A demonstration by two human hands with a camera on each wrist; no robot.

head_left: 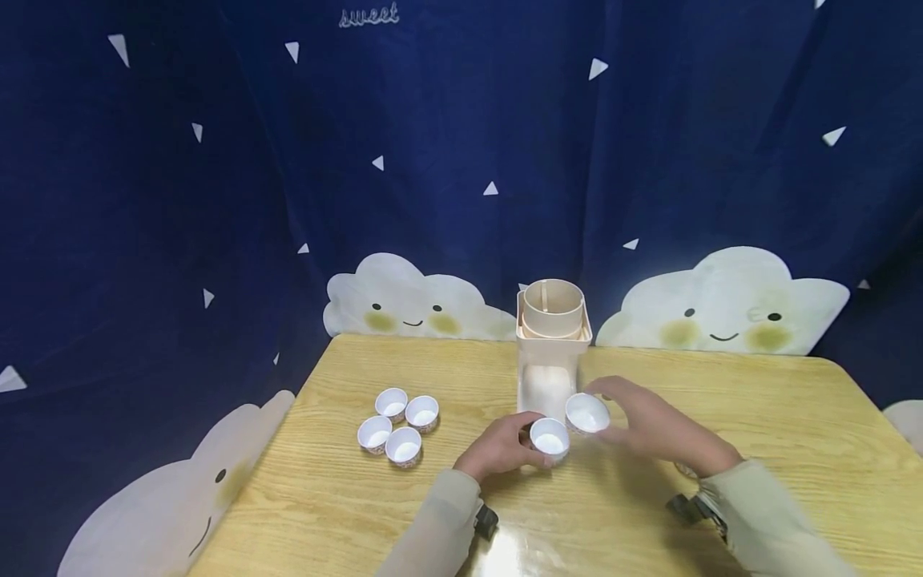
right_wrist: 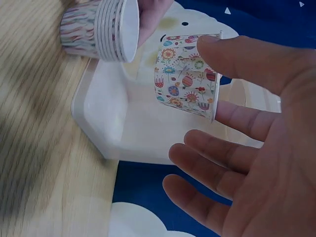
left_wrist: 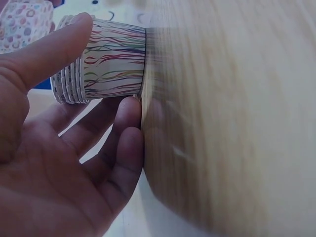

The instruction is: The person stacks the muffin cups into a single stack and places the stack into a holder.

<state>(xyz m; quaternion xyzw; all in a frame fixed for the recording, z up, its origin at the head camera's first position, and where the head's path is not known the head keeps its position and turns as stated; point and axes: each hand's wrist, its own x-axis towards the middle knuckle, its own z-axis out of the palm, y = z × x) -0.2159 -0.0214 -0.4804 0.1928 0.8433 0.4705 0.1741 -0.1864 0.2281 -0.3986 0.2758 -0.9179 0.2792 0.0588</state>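
Note:
My left hand [head_left: 505, 445] grips a stack of paper cups [head_left: 550, 439], thumb on one side and fingers on the other. In the left wrist view the bottom cup of the stack [left_wrist: 116, 59] has wavy coloured lines, and its base is at the wooden tabletop. My right hand [head_left: 649, 421] pinches a single paper cup [head_left: 587, 413] by its rim, just right of the stack. Bright flowers cover this cup [right_wrist: 187, 76] in the right wrist view, where the other fingers extend away from it. Both cups' white insides face up in the head view.
Behind the hands stands a cream plastic holder [head_left: 554, 346] with a round cylinder on top and an open lower bay. Several paper cups [head_left: 404, 446] sit grouped at the table's left. Another small object [head_left: 685, 470] is mostly hidden behind the right wrist. A dark blue curtain [head_left: 461, 120] hangs behind.

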